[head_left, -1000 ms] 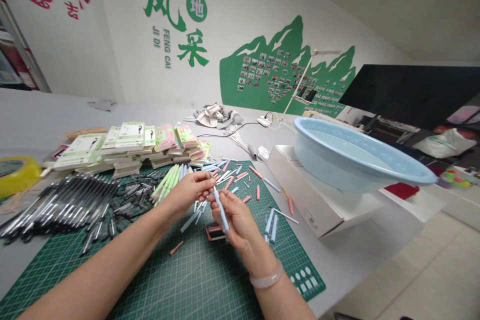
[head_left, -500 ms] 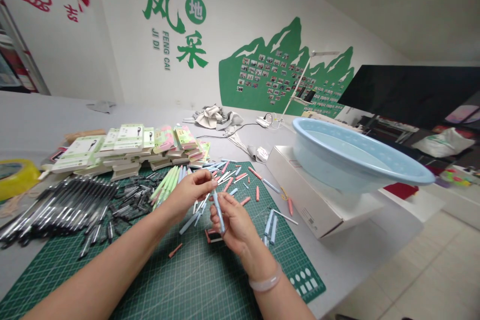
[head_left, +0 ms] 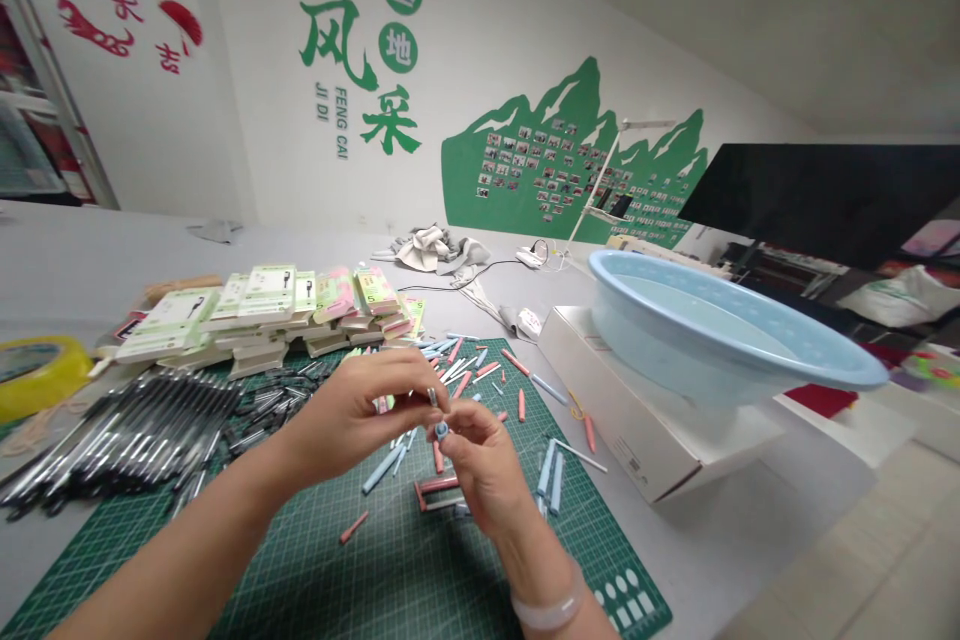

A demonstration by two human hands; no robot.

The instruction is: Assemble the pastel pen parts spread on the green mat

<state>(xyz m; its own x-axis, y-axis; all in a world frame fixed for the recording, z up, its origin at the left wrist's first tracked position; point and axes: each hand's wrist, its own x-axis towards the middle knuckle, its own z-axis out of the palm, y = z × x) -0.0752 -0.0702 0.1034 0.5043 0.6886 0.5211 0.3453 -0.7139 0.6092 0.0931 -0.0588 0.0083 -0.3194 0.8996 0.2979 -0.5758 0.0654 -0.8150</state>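
Note:
My right hand is closed around a light blue pen barrel, seen almost end-on. My left hand pinches a small, thin, pale piece just above the barrel's end; its kind is too small to make out. Both hands meet over the green cutting mat. Below them lies a pink and white pen-part assembly, partly hidden by my right hand. Blue barrels, pink pen parts and white refills are scattered around.
Black pens lie in rows at left, near a yellow tape roll. Stacked small boxes stand behind. At right, a blue basin rests tilted on a white box. Cloth gloves lie at the back.
The blue barrel has turned from lengthwise to end-on towards me. My left hand has rotated over it, knuckles up, now hiding the green pens. The view has tilted slightly upward.

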